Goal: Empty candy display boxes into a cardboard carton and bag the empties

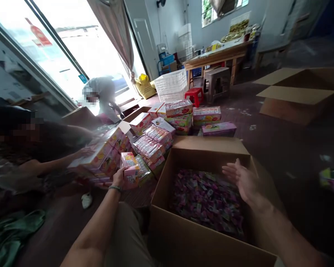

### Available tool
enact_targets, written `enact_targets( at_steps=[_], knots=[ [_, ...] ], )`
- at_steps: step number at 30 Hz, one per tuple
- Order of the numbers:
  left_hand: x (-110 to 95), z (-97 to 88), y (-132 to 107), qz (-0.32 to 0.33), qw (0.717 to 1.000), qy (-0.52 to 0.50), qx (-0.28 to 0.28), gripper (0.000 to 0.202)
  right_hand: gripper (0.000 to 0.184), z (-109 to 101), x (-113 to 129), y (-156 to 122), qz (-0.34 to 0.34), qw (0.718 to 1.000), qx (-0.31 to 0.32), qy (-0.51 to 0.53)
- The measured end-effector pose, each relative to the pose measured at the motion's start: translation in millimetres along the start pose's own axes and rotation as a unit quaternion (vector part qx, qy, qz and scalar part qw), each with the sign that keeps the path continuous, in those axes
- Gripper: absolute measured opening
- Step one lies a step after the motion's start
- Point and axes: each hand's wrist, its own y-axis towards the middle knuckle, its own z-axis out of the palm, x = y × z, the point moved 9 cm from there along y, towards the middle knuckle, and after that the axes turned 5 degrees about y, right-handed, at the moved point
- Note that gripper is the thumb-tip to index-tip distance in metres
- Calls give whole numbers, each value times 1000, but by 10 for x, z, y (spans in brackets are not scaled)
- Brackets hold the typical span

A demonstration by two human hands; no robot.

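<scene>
My left hand (119, 178) is closed on the near edge of a small pink and orange printed carton (131, 171), beside a heap of similar cartons. Over the right side of a large opened cardboard box (202, 245), my right hand (245, 182) is open, fingers stretched out and nothing in them. Many small purple wrapped packets (204, 200) fill the bottom of that box. Shrink-wrapped packs of cartons (149, 148) lie just beyond my left hand.
At left, a person's hand (85, 152) rests on a large stack of printed cartons (108, 154). Another person (102, 92) bends near the bright doorway. A white crate (172, 86), red stool (194, 97) and wooden table (217, 55) stand behind. Another open cardboard box (289, 109) is at right.
</scene>
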Motion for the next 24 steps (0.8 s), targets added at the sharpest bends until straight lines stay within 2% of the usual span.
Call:
enact_targets(
  at_steps=[3,5,7,9,11,13,15,17,19,22,24],
  knots=[
    [-52,-168,-276,7,998,-30,48,14,30,79,-69,-64,-1,1000,12,-15],
    [-109,-175,-559,22,990,-62,124,17,24,186,-172,-105,-1,999,38,-24],
    [-131,-44,-923,28,968,-99,230,22,21,352,-351,-166,22,995,94,-29],
    [-75,233,-1340,16,930,-126,346,29,31,537,-562,-274,64,984,166,-12],
    [52,621,-1773,-9,877,-129,462,40,47,705,-705,-418,95,966,240,30],
    [202,1042,-2191,-34,809,-113,575,54,58,816,-720,-550,97,946,298,80],
    [363,1402,-2508,-70,748,-83,655,61,60,832,-635,-610,76,939,315,117],
    [508,1677,-2669,-124,712,-53,689,57,58,788,-522,-603,59,942,302,133],
    [604,1878,-2689,-177,701,-42,689,56,57,753,-424,-575,54,945,291,142],
    [665,2076,-2563,-211,711,-53,668,53,57,741,-354,-520,54,944,288,152],
    [706,2147,-2436,-218,728,-65,647,43,58,740,-382,-475,61,946,283,148]
  ],
)
